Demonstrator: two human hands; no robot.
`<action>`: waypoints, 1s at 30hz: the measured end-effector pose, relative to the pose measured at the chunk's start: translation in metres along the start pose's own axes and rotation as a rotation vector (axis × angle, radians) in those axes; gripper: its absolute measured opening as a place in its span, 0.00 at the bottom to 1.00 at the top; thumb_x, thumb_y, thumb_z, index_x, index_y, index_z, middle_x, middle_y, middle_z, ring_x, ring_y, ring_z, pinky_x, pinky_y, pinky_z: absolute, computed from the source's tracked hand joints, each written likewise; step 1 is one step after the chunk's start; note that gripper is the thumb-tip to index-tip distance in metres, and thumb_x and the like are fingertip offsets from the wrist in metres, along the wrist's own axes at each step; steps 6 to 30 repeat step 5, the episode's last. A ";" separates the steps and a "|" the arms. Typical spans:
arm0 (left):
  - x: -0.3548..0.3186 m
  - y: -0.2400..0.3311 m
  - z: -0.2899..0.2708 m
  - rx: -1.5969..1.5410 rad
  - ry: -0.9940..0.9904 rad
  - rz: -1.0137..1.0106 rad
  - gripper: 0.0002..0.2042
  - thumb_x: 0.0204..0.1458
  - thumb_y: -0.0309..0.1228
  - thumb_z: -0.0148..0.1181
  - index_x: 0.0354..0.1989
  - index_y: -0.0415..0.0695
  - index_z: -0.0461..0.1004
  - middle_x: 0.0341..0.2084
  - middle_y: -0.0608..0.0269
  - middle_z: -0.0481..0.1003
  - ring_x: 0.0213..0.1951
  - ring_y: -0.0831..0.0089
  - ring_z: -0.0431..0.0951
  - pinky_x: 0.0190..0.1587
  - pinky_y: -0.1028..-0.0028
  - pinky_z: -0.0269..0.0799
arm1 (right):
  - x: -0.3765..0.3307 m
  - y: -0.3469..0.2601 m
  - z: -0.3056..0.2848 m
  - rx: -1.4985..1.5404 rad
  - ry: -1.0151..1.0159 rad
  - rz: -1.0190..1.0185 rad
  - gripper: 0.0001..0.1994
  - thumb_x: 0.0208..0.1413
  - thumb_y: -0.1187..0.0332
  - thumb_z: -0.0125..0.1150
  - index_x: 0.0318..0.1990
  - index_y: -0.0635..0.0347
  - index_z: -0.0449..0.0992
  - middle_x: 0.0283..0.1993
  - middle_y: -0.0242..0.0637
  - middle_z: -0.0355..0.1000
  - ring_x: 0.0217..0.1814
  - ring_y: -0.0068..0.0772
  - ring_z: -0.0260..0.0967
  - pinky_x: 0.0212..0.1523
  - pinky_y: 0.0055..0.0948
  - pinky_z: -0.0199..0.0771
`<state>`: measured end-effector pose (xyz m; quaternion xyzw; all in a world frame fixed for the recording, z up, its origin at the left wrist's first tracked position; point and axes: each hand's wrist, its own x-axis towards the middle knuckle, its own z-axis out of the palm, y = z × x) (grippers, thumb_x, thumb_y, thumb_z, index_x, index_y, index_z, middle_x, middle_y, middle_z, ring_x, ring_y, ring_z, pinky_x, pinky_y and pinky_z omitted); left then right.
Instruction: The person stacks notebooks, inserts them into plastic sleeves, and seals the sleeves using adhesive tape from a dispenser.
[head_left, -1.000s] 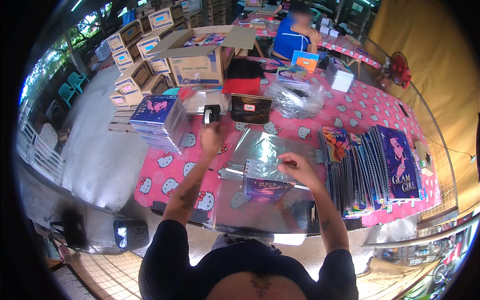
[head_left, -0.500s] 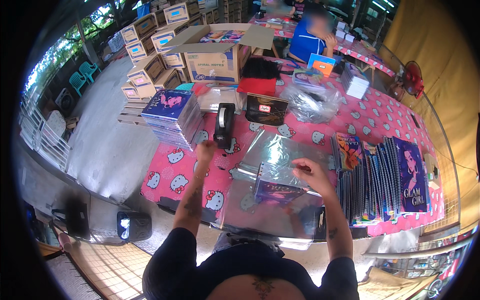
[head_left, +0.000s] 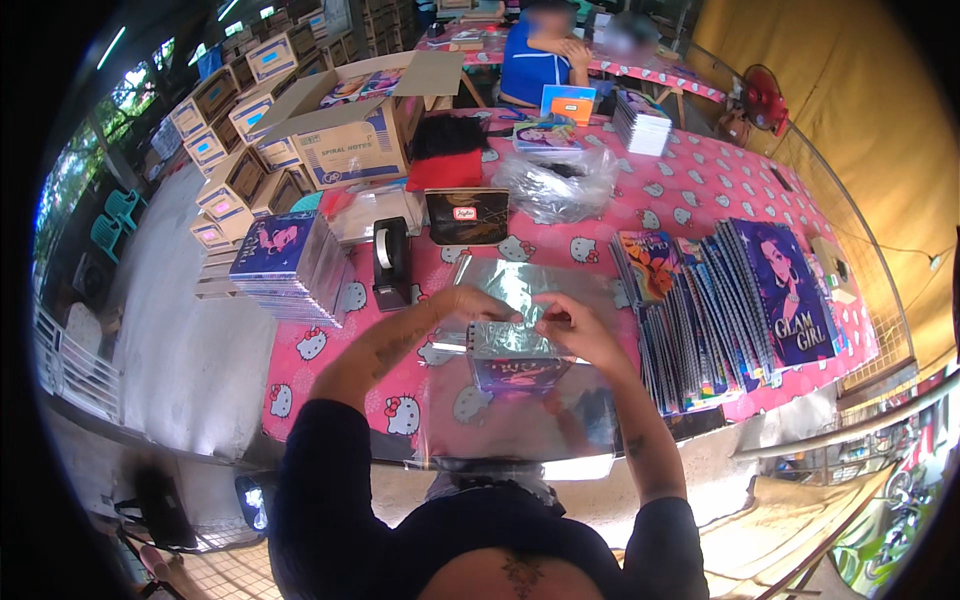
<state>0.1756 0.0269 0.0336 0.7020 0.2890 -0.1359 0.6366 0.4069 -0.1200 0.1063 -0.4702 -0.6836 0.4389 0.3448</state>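
Observation:
A spiral notebook point(head_left: 512, 358) lies in front of me inside a clear plastic sleeve, on a stack of shiny clear sleeves point(head_left: 520, 420) spread over the pink patterned tablecloth point(head_left: 330, 380). My left hand point(head_left: 468, 303) presses on the folded flap at the notebook's upper left edge. My right hand point(head_left: 578, 335) pinches the same flap from the right side. A black tape dispenser point(head_left: 391, 262) stands just left of my left hand.
A row of purple-covered spiral notebooks point(head_left: 735, 305) fans out at my right. A wrapped notebook stack point(head_left: 285, 265) sits at the left. Behind are an open cardboard box point(head_left: 355, 130), a black case point(head_left: 467, 215), a crumpled plastic bag point(head_left: 560, 185) and a seated person point(head_left: 545, 55).
My left hand came back from the tape dispenser to the notebook's flap. My right hand stayed on the wrapped notebook. The view has tilted down a little.

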 end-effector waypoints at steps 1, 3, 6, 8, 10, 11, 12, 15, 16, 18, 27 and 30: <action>-0.002 -0.032 0.005 -0.121 0.066 0.057 0.24 0.59 0.54 0.54 0.49 0.45 0.75 0.41 0.65 0.76 0.41 0.75 0.73 0.41 0.72 0.66 | -0.003 -0.002 0.007 0.046 0.045 -0.030 0.25 0.54 0.65 0.68 0.60 0.54 0.70 0.46 0.34 0.72 0.45 0.24 0.69 0.43 0.26 0.71; -0.018 -0.025 0.024 -0.224 0.208 0.413 0.23 0.59 0.49 0.56 0.55 0.46 0.73 0.45 0.63 0.75 0.47 0.74 0.72 0.45 0.73 0.67 | -0.021 -0.005 0.004 0.108 0.184 -0.063 0.31 0.53 0.66 0.70 0.65 0.52 0.65 0.54 0.36 0.66 0.52 0.25 0.66 0.46 0.27 0.71; -0.053 -0.054 0.017 -0.349 0.339 0.352 0.28 0.56 0.39 0.62 0.65 0.47 0.63 0.56 0.61 0.69 0.59 0.71 0.66 0.54 0.67 0.66 | -0.053 -0.008 0.002 0.330 0.131 -0.097 0.42 0.49 0.63 0.73 0.71 0.48 0.56 0.69 0.38 0.57 0.68 0.34 0.58 0.63 0.34 0.61; -0.053 -0.054 0.017 -0.349 0.339 0.352 0.28 0.56 0.39 0.62 0.65 0.47 0.63 0.56 0.61 0.69 0.59 0.71 0.66 0.54 0.67 0.66 | -0.053 -0.008 0.002 0.330 0.131 -0.097 0.42 0.49 0.63 0.73 0.71 0.48 0.56 0.69 0.38 0.57 0.68 0.34 0.58 0.63 0.34 0.61; -0.053 -0.054 0.017 -0.349 0.339 0.352 0.28 0.56 0.39 0.62 0.65 0.47 0.63 0.56 0.61 0.69 0.59 0.71 0.66 0.54 0.67 0.66 | -0.053 -0.008 0.002 0.330 0.131 -0.097 0.42 0.49 0.63 0.73 0.71 0.48 0.56 0.69 0.38 0.57 0.68 0.34 0.58 0.63 0.34 0.61; -0.053 -0.054 0.017 -0.349 0.339 0.352 0.28 0.56 0.39 0.62 0.65 0.47 0.63 0.56 0.61 0.69 0.59 0.71 0.66 0.54 0.67 0.66 | -0.053 -0.008 0.002 0.330 0.131 -0.097 0.42 0.49 0.63 0.73 0.71 0.48 0.56 0.69 0.38 0.57 0.68 0.34 0.58 0.63 0.34 0.61; -0.053 -0.054 0.017 -0.349 0.339 0.352 0.28 0.56 0.39 0.62 0.65 0.47 0.63 0.56 0.61 0.69 0.59 0.71 0.66 0.54 0.67 0.66 | -0.053 -0.008 0.002 0.330 0.131 -0.097 0.42 0.49 0.63 0.73 0.71 0.48 0.56 0.69 0.38 0.57 0.68 0.34 0.58 0.63 0.34 0.61; -0.053 -0.054 0.017 -0.349 0.339 0.352 0.28 0.56 0.39 0.62 0.65 0.47 0.63 0.56 0.61 0.69 0.59 0.71 0.66 0.54 0.67 0.66 | -0.053 -0.008 0.002 0.330 0.131 -0.097 0.42 0.49 0.63 0.73 0.71 0.48 0.56 0.69 0.38 0.57 0.68 0.34 0.58 0.63 0.34 0.61; -0.053 -0.054 0.017 -0.349 0.339 0.352 0.28 0.56 0.39 0.62 0.65 0.47 0.63 0.56 0.61 0.69 0.59 0.71 0.66 0.54 0.67 0.66 | -0.053 -0.008 0.002 0.330 0.131 -0.097 0.42 0.49 0.63 0.73 0.71 0.48 0.56 0.69 0.38 0.57 0.68 0.34 0.58 0.63 0.34 0.61; -0.053 -0.054 0.017 -0.349 0.339 0.352 0.28 0.56 0.39 0.62 0.65 0.47 0.63 0.56 0.61 0.69 0.59 0.71 0.66 0.54 0.67 0.66 | -0.053 -0.008 0.002 0.330 0.131 -0.097 0.42 0.49 0.63 0.73 0.71 0.48 0.56 0.69 0.38 0.57 0.68 0.34 0.58 0.63 0.34 0.61; -0.053 -0.054 0.017 -0.349 0.339 0.352 0.28 0.56 0.39 0.62 0.65 0.47 0.63 0.56 0.61 0.69 0.59 0.71 0.66 0.54 0.67 0.66 | -0.053 -0.008 0.002 0.330 0.131 -0.097 0.42 0.49 0.63 0.73 0.71 0.48 0.56 0.69 0.38 0.57 0.68 0.34 0.58 0.63 0.34 0.61; -0.053 -0.054 0.017 -0.349 0.339 0.352 0.28 0.56 0.39 0.62 0.65 0.47 0.63 0.56 0.61 0.69 0.59 0.71 0.66 0.54 0.67 0.66 | -0.053 -0.008 0.002 0.330 0.131 -0.097 0.42 0.49 0.63 0.73 0.71 0.48 0.56 0.69 0.38 0.57 0.68 0.34 0.58 0.63 0.34 0.61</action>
